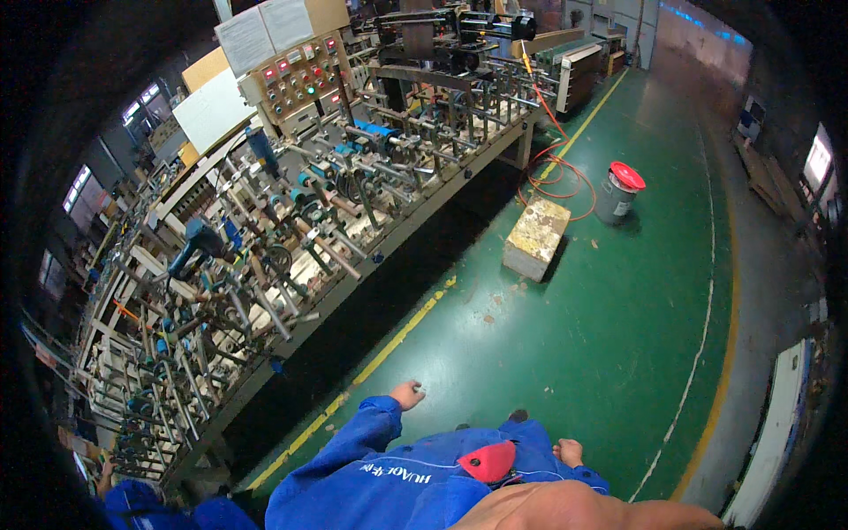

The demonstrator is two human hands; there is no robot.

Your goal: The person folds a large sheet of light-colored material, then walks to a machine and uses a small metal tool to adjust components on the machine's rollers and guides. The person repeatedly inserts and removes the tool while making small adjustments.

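My left hand (407, 395) hangs ahead of my body above the green floor, at the end of a blue sleeve. Its fingers are curled, with a small dark spot at the fingertips that is too small to name. My right hand (570, 452) is low by my right side, also curled, and what its fingers may enclose is hidden. Neither hand touches the machine. Closest to my left hand is the long machine bench (291, 340) crowded with metal rods, rollers and clamps. A red piece (488, 461) shows at the front of my blue jacket (371, 490).
A stained block (536, 237) sits on the floor ahead, beside a grey bucket (616, 199) with a red lid and a coiled orange hose (565, 181). A control panel (296, 79) stands above the bench. At lower left, another person's hand (106, 473) is by the bench.
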